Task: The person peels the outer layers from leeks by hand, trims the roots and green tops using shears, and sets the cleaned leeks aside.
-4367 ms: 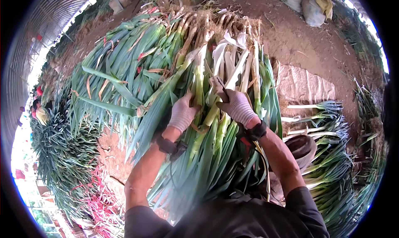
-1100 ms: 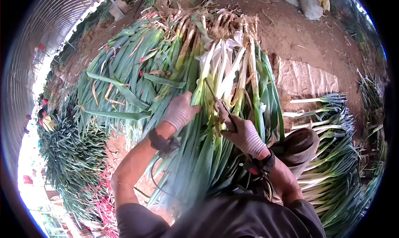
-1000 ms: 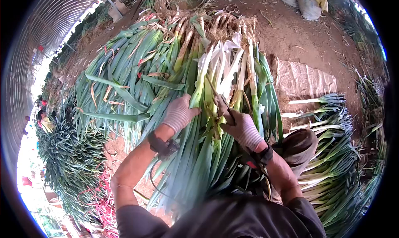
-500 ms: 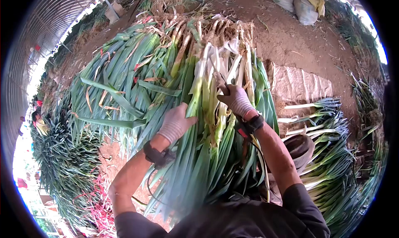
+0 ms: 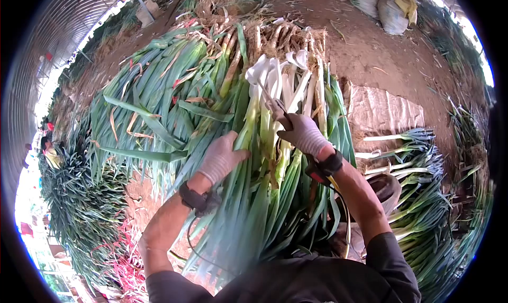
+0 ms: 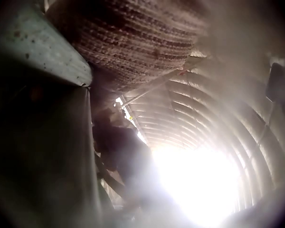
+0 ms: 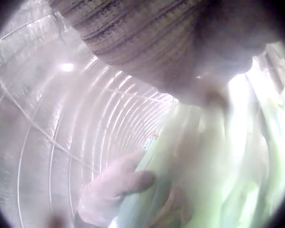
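Note:
In the head view my gloved left hand grips a green and white leek at its green part, thumb across it. My gloved right hand holds a thin knife-like tool, its narrow end reaching up left over the pale stalks. White outer layers flare at the top of these stalks. The right wrist view shows the left hand against a blurred leek, with the right glove above. The left wrist view holds mainly the left glove and a green leaf.
A broad heap of leeks spreads to the left, roots away from me. Trimmed-looking leeks lie in a row at the right, near a flattened sack. Full sacks stand far right; red strips lie lower left.
Since half a second ago the white layers at the stalk tops have spread outward, and the tool has shifted slightly down. Compared with the earliest frame, my left hand sits lower and farther left.

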